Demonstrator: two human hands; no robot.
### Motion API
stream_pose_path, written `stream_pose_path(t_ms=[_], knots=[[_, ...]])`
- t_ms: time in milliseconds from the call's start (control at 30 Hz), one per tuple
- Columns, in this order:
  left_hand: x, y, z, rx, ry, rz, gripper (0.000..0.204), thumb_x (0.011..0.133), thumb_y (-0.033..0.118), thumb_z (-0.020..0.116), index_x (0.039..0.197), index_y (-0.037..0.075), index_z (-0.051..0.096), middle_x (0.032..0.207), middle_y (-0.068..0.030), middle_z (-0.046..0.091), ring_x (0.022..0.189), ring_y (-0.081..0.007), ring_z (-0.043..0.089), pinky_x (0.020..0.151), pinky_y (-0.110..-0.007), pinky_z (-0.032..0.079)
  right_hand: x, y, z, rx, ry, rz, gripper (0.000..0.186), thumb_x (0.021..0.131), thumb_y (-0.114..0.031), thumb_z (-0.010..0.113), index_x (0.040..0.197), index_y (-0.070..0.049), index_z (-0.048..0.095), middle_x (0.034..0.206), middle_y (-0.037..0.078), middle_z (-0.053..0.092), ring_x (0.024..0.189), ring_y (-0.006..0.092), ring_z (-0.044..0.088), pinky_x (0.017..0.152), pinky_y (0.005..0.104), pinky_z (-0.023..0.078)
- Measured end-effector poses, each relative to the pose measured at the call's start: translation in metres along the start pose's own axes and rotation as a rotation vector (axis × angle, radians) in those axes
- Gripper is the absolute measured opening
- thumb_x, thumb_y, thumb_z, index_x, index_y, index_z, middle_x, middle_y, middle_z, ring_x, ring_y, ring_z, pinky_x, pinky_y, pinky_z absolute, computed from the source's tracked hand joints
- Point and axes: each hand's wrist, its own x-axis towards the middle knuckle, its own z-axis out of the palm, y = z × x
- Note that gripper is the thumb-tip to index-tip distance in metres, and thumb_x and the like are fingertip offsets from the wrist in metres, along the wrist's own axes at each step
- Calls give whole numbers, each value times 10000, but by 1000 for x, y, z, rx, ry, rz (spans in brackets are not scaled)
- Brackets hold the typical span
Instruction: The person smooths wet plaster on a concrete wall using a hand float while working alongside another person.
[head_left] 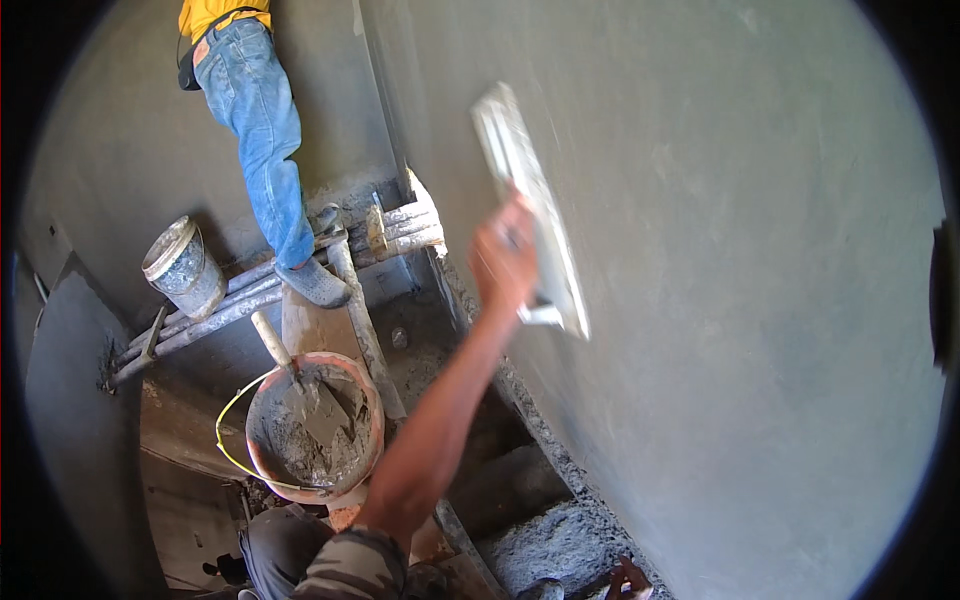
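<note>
My left hand [503, 255] is closed round the handle of a long, flat plastering trowel [545, 215]. The trowel's blade lies tilted against or very near the smooth grey plastered wall [750, 300] on the right; motion blurs it slightly. Low at the bottom edge, my right hand [628, 578] shows only in part, in shadow beside the foot of the wall, and its fingers are unclear. Left of my left forearm stands an orange-rimmed bucket [262, 460] of wet grey mortar [310, 460]. A pointing trowel [325, 412] rests in it, its pale handle over the rim.
A co-worker in blue jeans [255, 120] stands on a plank [305, 325] at the far left. Behind the mortar bucket, a white splattered bucket [187, 268] sits on scaffold poles [210, 325]. Rough, mortar-covered ground [555, 545] shows below, right of the plank.
</note>
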Motion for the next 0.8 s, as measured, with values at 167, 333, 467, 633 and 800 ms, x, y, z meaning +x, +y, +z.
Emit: stream_pose_path(t_ms=[167, 333, 467, 633, 800], knots=[[-74, -70, 34, -20, -167, -293, 375, 981, 340, 518, 1014, -5, 663, 839, -187, 692, 806, -319, 686, 730, -460, 502, 8, -1, -11, -26, -16, 32, 169, 898, -27, 592, 1046, -5, 670, 777, 115, 648, 656, 168, 621, 549, 288, 494], [-136, -3, 39, -221, -36, 163, 500, 857, 25, 643, 1345, 99, 563, 754, -124, 599, 749, -270, 631, 713, -397, 500, 12, 4, -7, -29, -28, 49, 167, 901, -32, 593, 1047, -10, 671, 775, 110, 649, 646, 164, 617, 542, 282, 490], [64, 54, -9, -18, -111, -39, 369, 949, 311, 561, 1170, 29, 647, 892, -205, 676, 812, -292, 668, 735, -429, 496, 16, 1, -4, 1, -38, 50, 166, 903, -37, 593, 1047, -13, 672, 773, 105, 649, 638, 162, 613, 537, 278, 487], [-49, -45, 33, 11, -79, -70, 325, 962, 255, 539, 1165, 25, 646, 943, -175, 701, 897, -319, 683, 788, -426, 515, 27, -5, -13, -75, -65, 45, 165, 905, -42, 594, 1048, -18, 673, 770, 100, 650, 629, 158, 609, 530, 272, 483], [-70, 31, 33, -118, -45, 306, 556, 860, 51, 623, 1401, 100, 501, 633, -86, 508, 642, -215, 574, 607, -413, 460, 17, 38, 9, 337, 13, 436, 228, 905, -118, 625, 1117, -45, 662, 891, 52, 657, 672, 112, 580, 531, 222, 467]])
